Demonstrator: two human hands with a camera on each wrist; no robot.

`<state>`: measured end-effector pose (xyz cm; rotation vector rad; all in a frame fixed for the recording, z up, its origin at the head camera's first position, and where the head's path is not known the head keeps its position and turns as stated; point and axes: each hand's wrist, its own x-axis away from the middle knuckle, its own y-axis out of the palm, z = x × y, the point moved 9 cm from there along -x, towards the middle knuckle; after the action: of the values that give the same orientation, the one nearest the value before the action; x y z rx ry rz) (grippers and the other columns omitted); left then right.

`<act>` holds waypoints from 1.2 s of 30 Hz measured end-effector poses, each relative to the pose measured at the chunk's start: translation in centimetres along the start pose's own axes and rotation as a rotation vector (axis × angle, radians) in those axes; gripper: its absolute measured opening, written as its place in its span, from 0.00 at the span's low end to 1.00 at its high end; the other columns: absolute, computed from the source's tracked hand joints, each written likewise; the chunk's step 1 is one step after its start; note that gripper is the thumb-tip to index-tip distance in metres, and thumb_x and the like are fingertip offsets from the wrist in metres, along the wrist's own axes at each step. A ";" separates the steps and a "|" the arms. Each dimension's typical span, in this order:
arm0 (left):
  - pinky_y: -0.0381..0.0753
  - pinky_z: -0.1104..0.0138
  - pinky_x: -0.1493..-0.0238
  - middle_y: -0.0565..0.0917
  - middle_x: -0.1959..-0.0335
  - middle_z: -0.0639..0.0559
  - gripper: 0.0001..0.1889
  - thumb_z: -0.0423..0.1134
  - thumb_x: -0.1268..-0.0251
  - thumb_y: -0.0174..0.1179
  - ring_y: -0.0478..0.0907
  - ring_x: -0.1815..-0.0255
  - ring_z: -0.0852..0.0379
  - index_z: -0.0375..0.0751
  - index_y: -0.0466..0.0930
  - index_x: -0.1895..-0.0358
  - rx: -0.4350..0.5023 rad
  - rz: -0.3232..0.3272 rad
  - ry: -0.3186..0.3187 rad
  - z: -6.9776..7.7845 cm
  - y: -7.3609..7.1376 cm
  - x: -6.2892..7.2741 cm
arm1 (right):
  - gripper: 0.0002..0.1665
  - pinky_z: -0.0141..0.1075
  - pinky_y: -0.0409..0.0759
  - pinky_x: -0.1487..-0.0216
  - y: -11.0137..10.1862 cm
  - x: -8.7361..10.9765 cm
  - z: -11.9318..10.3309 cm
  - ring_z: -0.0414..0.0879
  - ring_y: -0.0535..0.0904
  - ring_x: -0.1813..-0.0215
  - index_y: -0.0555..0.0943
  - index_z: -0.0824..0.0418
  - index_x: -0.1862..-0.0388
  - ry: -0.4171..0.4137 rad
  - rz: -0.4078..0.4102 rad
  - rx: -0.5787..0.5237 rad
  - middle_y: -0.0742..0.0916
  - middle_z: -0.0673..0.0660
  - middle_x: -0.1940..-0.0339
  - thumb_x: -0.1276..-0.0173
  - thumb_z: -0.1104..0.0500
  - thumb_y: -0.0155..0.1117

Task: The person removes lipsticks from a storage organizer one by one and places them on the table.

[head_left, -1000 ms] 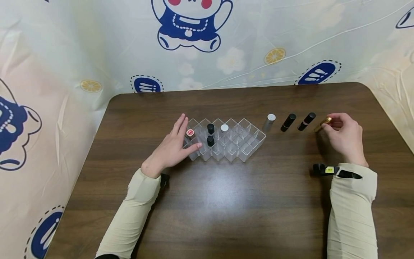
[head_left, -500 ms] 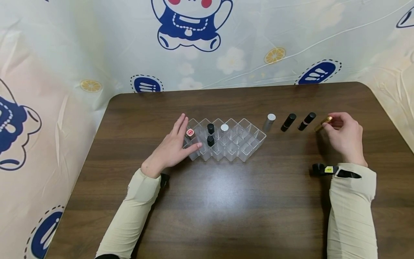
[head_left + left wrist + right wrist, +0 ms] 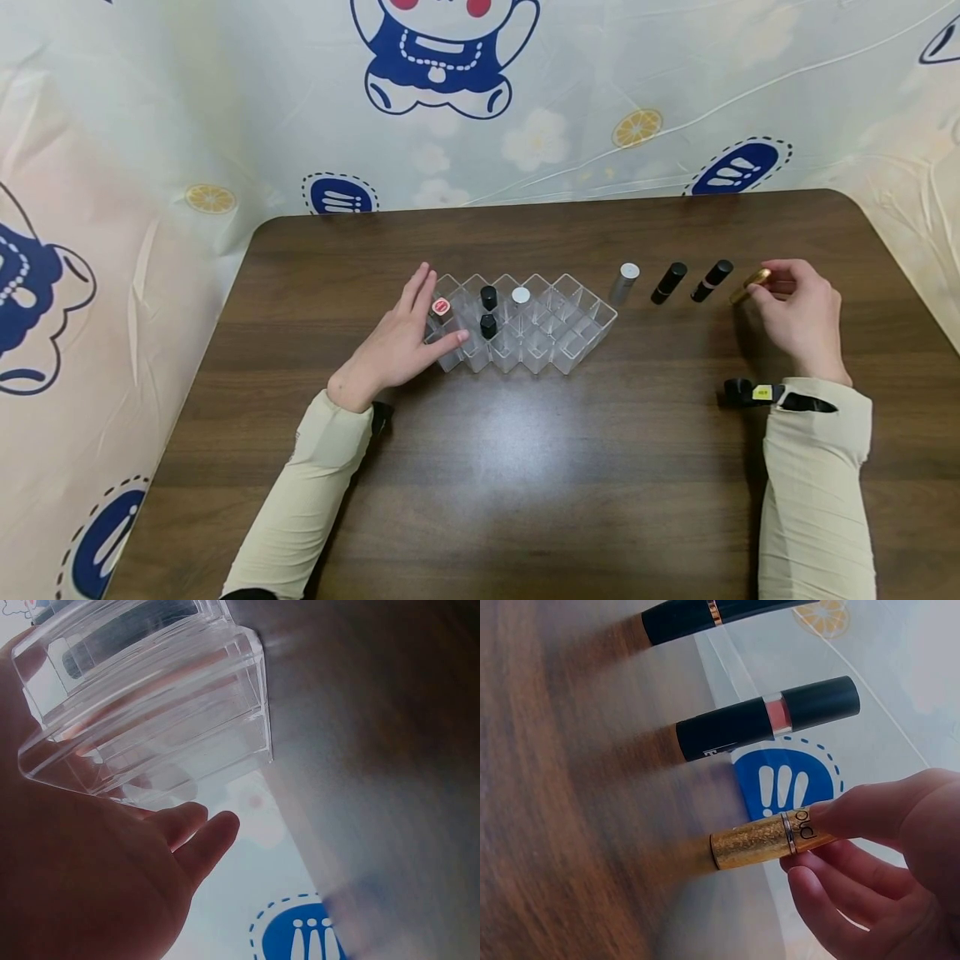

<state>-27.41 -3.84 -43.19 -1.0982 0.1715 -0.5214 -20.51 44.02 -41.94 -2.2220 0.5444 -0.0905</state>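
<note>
A gold lipstick tube (image 3: 754, 844) stands at the far right of a row on the table. My right hand (image 3: 804, 312) pinches its upper end between thumb and fingers. At the left end of a clear acrylic lipstick organizer (image 3: 566, 333), my left hand (image 3: 397, 342) rests against the side with fingers straight and thumb spread over the front. In the left wrist view the organizer's stepped wall (image 3: 180, 712) lies along the palm. Inside the organizer sit a red-topped lipstick (image 3: 441, 307), two black-capped tubes (image 3: 489, 298) and a white-capped one (image 3: 521, 296).
Between organizer and right hand stand a silver tube (image 3: 625, 283), a black tube (image 3: 669, 283) and a black tube with a pink band (image 3: 712, 281). The brown wooden table (image 3: 525, 475) meets a patterned cloth (image 3: 570, 100) behind its far edge.
</note>
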 end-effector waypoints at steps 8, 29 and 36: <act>0.57 0.41 0.29 0.29 0.20 0.56 0.53 0.73 0.38 0.45 0.51 0.22 0.43 0.50 0.30 0.22 -0.005 -0.004 0.005 0.0 0.0 0.0 | 0.25 0.08 0.60 0.64 0.0 0.1 0.0 0.17 0.63 0.66 0.73 0.69 0.39 0.008 -0.004 -0.004 0.81 0.71 0.46 0.29 0.55 0.56; 0.57 0.41 0.29 0.29 0.20 0.58 0.52 0.74 0.38 0.44 0.49 0.21 0.46 0.51 0.30 0.22 -0.002 -0.004 -0.005 0.0 0.0 0.0 | 0.26 0.10 0.65 0.62 -1.1 0.2 0.3 0.18 0.68 0.65 0.75 0.67 0.42 0.028 0.031 -0.033 0.78 0.44 0.59 0.32 0.52 0.62; 0.56 0.40 0.29 0.30 0.20 0.55 0.52 0.74 0.38 0.45 0.48 0.21 0.45 0.50 0.30 0.22 -0.004 -0.006 -0.002 0.0 0.0 -0.1 | 0.26 0.10 0.66 0.62 -1.7 0.2 0.5 0.17 0.69 0.65 0.75 0.67 0.42 0.038 0.058 -0.071 0.74 0.29 0.65 0.33 0.52 0.63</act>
<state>-27.45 -3.78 -43.17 -1.1038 0.1680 -0.5253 -19.62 45.23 -41.05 -2.2748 0.6417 -0.0848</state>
